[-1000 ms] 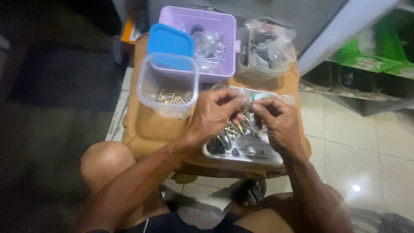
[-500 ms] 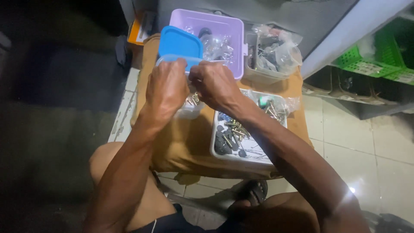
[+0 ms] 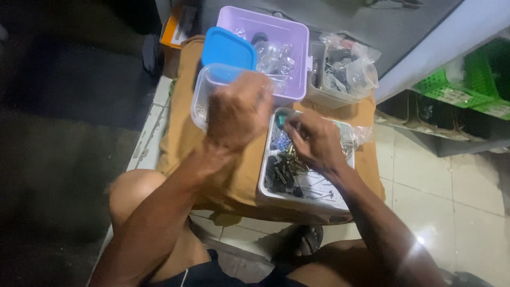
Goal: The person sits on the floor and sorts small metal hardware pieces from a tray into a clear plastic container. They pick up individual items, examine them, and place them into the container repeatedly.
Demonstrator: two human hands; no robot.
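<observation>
Left hand (image 3: 239, 109) closed in fist over clear tub (image 3: 204, 95), contents unseen; right hand (image 3: 313, 141) fingers curled into screws in white tray (image 3: 297, 199), grip unclear

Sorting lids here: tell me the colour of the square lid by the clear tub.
Blue lid, head view.

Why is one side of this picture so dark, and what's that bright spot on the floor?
Head view: the left side falls into deep shadow; a light glares off the floor tiles at lower right; the left hand over the clear tub looks slightly motion-blurred; edges bend like a wide lens.
</observation>
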